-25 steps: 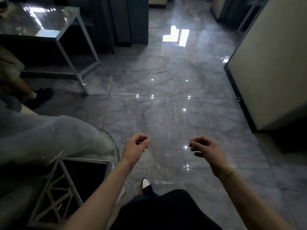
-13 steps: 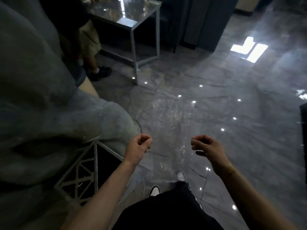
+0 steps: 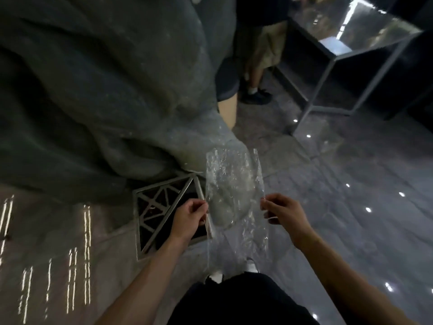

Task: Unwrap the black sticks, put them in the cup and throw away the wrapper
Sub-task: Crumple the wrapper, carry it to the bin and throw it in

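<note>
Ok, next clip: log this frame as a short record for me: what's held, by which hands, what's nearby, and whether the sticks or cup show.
held item: clear plastic wrapper, stretched flat, looks empty
left hand: pinches the wrapper's left edge
right hand: pinches its right edge
nearby: metal lattice bin, below and left of the wrapper, beside a grey covered mass
floor: glossy grey tiles
black sticks: not in view
cup: not in view

Glossy grey marble floor (image 3: 351, 207); metal lattice bin (image 3: 164, 212) stands on it, below the left fingers (image 3: 199, 207).
</note>
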### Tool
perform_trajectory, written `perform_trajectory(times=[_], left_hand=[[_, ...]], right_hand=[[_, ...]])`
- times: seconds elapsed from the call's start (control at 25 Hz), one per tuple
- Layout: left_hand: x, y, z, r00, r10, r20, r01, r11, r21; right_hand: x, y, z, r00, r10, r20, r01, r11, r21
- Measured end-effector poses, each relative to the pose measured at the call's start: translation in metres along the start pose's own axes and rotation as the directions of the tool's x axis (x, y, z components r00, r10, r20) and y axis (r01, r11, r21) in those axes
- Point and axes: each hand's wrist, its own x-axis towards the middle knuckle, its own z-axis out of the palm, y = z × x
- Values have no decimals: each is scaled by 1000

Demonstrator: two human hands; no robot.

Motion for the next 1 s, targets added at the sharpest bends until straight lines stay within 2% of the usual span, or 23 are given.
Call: perform_trajectory(times=[0.16,0.32,0.44,0.56,0.76,0.88,0.92,1.0], left_hand=[[-19,-24,-15,984,-102,-149,91,993,-76],[-45,-60,-37,902,-318,-291,262,941,-216],[-64,-84,-48,834,-467,-294,335,852,-402],[-74,-99,-58,762,-566,-314,378,783,-494],[-64,-110,-79,710,-657,-253,424,685,-593],[-50,-111,-86,691,-688,-222,456,654,-604],[-45,-111,-89,686,-698,-205,474,642,-602],[-34,-113,-92,689,-709,-149,500,614,-611]], right_hand=[[25,-1,24,986,59,157,-38,990,-137],[38,12,62,947,175,268,-99,956,-276],[39,30,86,923,258,285,-142,918,-370],[38,44,107,895,342,287,-208,888,-411],[35,41,132,877,376,299,-241,882,-404],[28,35,133,875,335,351,-150,875,-460],[24,34,129,883,284,374,-54,852,-520],[15,34,117,877,153,455,216,721,-659]])
